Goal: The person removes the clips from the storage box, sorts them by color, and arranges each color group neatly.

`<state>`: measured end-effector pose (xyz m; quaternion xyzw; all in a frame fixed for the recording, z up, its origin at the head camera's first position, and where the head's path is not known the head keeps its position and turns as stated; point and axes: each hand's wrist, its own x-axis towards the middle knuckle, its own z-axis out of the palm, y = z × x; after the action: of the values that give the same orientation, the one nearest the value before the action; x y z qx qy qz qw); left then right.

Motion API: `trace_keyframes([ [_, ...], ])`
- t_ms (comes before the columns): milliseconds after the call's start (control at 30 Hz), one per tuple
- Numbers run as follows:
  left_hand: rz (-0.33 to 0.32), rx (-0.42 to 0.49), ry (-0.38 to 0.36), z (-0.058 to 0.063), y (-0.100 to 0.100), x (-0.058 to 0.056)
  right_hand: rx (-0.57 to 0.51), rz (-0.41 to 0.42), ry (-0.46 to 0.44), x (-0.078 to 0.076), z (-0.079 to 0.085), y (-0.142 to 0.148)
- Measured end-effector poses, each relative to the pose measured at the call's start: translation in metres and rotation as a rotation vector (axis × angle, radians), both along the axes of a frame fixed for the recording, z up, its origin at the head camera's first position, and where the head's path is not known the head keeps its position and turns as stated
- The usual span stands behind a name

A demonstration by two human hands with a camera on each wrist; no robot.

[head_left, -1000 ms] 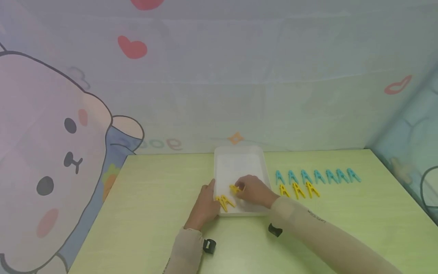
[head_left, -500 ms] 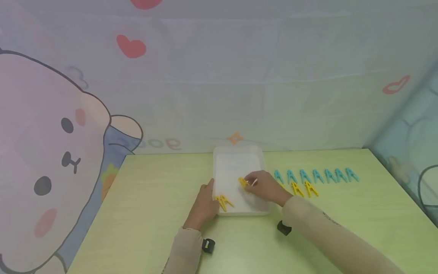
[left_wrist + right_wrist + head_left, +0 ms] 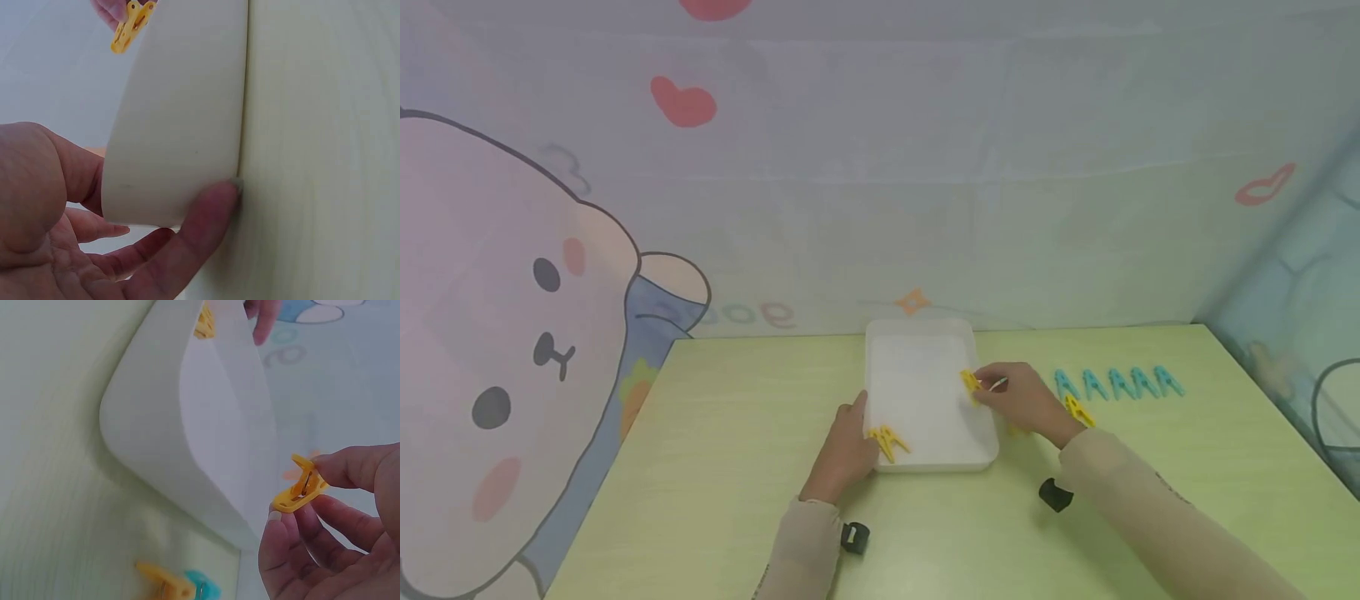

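My right hand pinches a yellow clothespin between thumb and fingertips, over the right side of a white tray. The right wrist view shows that clothespin tilted, held above the level of the tray's rim. My left hand grips the tray's left side near the front, its fingers against the outer wall in the left wrist view. Two yellow clothespins lie in the tray's near left corner, by the left hand.
Right of the tray, a row of teal clothespins lies on the green table. In front of them is a yellow clothespin; my right hand and forearm hide others. A printed cloth hangs behind the table.
My right hand has carried the yellow clothespin rightward and a little farther back, from the tray's middle to its right edge. The left hand keeps its hold on the tray.
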<state>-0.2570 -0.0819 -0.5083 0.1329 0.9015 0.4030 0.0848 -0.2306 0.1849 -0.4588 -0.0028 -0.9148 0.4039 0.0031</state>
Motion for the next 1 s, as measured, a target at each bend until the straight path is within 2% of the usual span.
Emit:
trace_keyframes([
  [467,0.014,-0.021,0.002,-0.004,0.001,-0.003,-0.005,-0.08,-0.046,0.021,-0.007,0.054],
  [1000,0.001,-0.002,-0.002,-0.005,0.0,-0.005,0.099,-0.137,-0.033,0.039,-0.017,0.117],
])
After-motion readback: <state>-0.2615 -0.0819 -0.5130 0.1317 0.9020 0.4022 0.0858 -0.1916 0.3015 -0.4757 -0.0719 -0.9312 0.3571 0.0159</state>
